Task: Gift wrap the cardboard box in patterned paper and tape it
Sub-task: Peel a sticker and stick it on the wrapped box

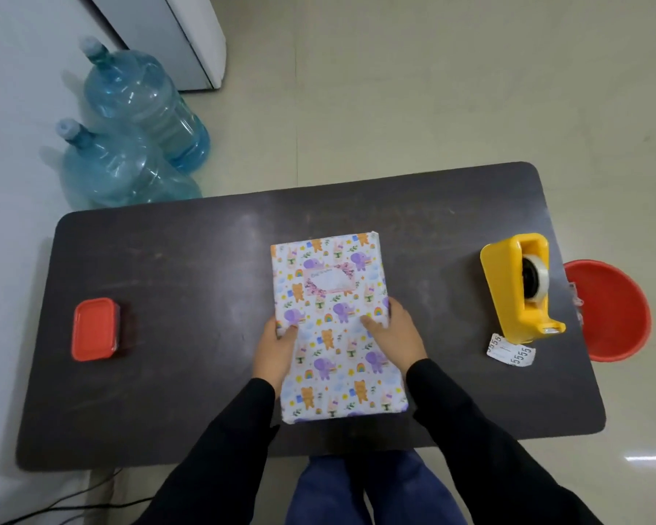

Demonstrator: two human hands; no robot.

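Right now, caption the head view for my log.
Left hand and right hand grip the paper-wrapped box over the dark table; yellow tape dispenser to its right.

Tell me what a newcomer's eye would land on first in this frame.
The wrapped box, covered in animal-patterned paper, lies at the middle of the dark table and draws the eye first, with the left hand and right hand gripping its two long sides. Next come the yellow tape dispenser at the table's right end and the red lidded container at its left end.
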